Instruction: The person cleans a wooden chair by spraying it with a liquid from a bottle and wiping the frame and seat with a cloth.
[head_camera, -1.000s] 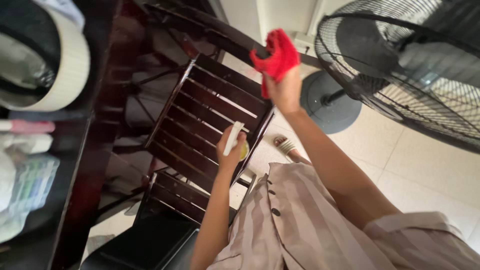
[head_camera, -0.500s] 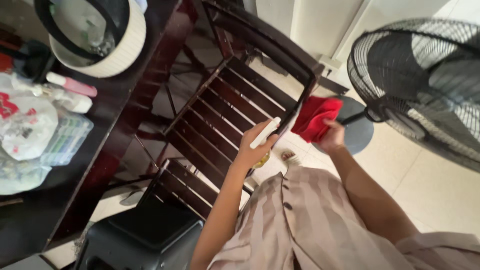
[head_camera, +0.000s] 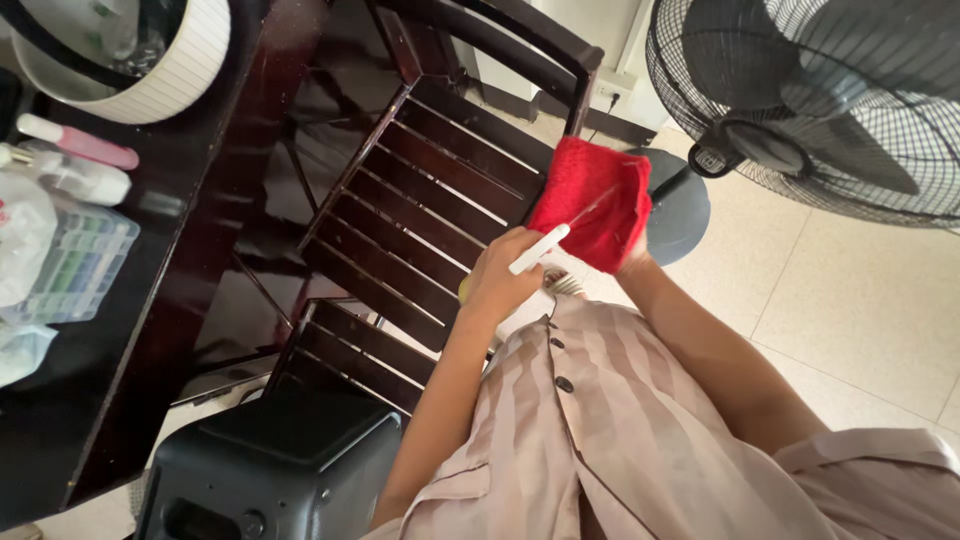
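My left hand (head_camera: 497, 283) gripped a white bottle (head_camera: 538, 249), while my right hand (head_camera: 632, 262) pressed a red cloth (head_camera: 592, 202) against the chair (head_camera: 420, 200).

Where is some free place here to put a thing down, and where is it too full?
Free: the pale tile floor between the fan's round base and the person's right arm, and the slatted chair seat left of the red cloth. Crowded: the dark table at its left edge, with white bowl, pink tube and clear plastic box.
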